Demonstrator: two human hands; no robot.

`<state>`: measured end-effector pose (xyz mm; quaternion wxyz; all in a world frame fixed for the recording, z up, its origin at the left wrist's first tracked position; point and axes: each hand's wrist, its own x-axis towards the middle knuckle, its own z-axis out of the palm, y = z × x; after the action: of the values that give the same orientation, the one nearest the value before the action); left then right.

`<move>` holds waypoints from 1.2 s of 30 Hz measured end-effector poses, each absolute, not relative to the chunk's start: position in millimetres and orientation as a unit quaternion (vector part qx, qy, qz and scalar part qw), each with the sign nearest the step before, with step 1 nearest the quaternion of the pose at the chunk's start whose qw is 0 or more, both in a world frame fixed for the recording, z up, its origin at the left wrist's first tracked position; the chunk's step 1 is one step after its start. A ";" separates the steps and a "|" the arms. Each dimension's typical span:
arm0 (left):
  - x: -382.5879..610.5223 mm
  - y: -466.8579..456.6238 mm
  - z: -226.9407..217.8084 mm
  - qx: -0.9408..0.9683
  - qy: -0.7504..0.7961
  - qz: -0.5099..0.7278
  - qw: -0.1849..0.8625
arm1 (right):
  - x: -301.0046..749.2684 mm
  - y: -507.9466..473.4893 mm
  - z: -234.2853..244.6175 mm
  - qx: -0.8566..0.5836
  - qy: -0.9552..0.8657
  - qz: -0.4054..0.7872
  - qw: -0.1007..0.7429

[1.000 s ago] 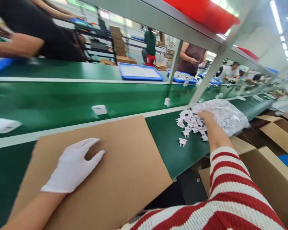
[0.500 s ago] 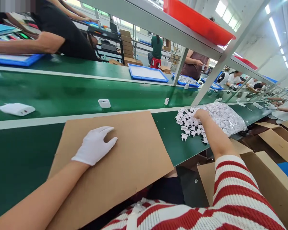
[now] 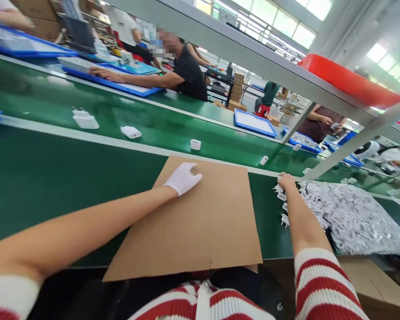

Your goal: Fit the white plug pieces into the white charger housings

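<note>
My left hand (image 3: pixel 184 178), in a white glove, rests on a flat brown cardboard sheet (image 3: pixel 203 218). Its thumb stands apart from the fingers, and nothing is held between them. The bare right hand (image 3: pixel 287 180) is at the far left edge of a loose pile of white plug pieces (image 3: pixel 311 202). Its fingers are closed, and a white plug piece shows at the fingertips, partly hidden by them. Beside the pile lies a clear plastic bag (image 3: pixel 363 218) full of similar white pieces.
Beyond the cardboard, several white chargers (image 3: pixel 195 144) lie along a green belt (image 3: pixel 160 129). A metal shelf post (image 3: pixel 343 142) rises by the bag, with a red tray (image 3: pixel 350 80) above. Co-workers sit across the belt near blue-rimmed trays (image 3: pixel 255 122). An open carton (image 3: pixel 376 282) stands lower right.
The camera view has swung left. My right hand has moved from within the plug pile to its far left edge. My left hand stays on the cardboard with its fingers apart.
</note>
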<state>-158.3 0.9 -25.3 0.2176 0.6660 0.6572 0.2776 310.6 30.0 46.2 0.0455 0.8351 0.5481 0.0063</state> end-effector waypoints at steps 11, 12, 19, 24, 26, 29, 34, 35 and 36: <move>-198.4 138.9 8.7 0.594 0.751 0.255 0.135 | 283.6 -16.6 56.9 0.825 0.558 0.005 -0.091; -201.8 148.2 7.0 0.601 0.748 0.241 0.148 | 278.2 -20.4 56.7 0.820 0.562 0.012 -0.108; -174.2 151.2 20.2 0.683 0.682 0.197 0.173 | 204.0 -24.8 35.7 0.613 0.508 -0.377 -0.474; -112.2 72.2 34.6 0.814 0.542 0.124 0.170 | 162.9 -19.9 20.4 0.493 0.395 -0.585 -0.508; -96.0 39.8 33.2 0.841 0.500 0.084 0.188 | 156.5 -20.5 12.2 0.495 0.361 -0.604 -0.510; -83.2 2.5 27.5 0.865 0.458 0.045 0.201 | 152.2 -24.0 -1.7 0.514 0.346 -0.608 -0.496; -71.9 -22.8 15.2 0.876 0.435 0.087 0.189 | 151.1 -27.8 -13.4 0.532 0.428 -0.551 -0.481; -69.7 -23.3 11.6 0.872 0.437 0.115 0.189 | 151.9 -27.5 -13.5 0.535 0.447 -0.530 -0.482; -67.5 -23.0 7.5 0.864 0.444 0.147 0.187 | 152.9 -27.1 -13.2 0.537 0.464 -0.510 -0.485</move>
<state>-67.5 -23.0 7.5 0.1874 0.8637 0.4443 0.1466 152.9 -27.1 -13.2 -0.4852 0.5374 0.4641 -0.5103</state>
